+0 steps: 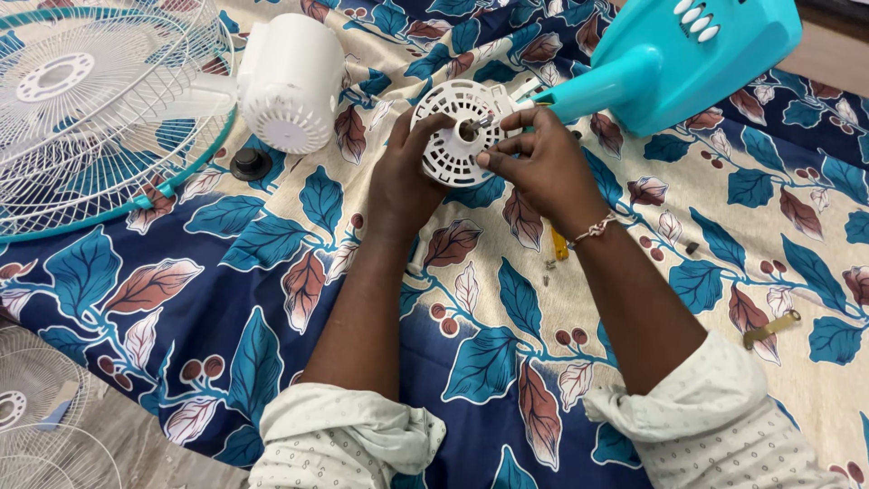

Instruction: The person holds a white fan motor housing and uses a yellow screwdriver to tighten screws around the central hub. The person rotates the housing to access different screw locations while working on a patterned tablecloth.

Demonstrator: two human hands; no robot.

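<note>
My left hand [405, 172] grips the left rim of a round white vented motor housing [450, 154], held on edge over a leaf-patterned cloth [272, 272]. My right hand [536, 163] rests on its right side, fingertips pinched at the centre hole where a short metal shaft [480, 122] sticks out. A turquoise fan stand [670, 59] with white buttons joins the housing from the upper right.
A white wire fan guard [81, 109] with a turquoise rim lies at the upper left beside a white motor cover [290, 81]. A black knob [251, 164], small screws [548, 267], a yellow-handled tool [558, 243] and a brass bracket [771, 328] lie on the cloth. Another guard [36, 417] sits on the floor.
</note>
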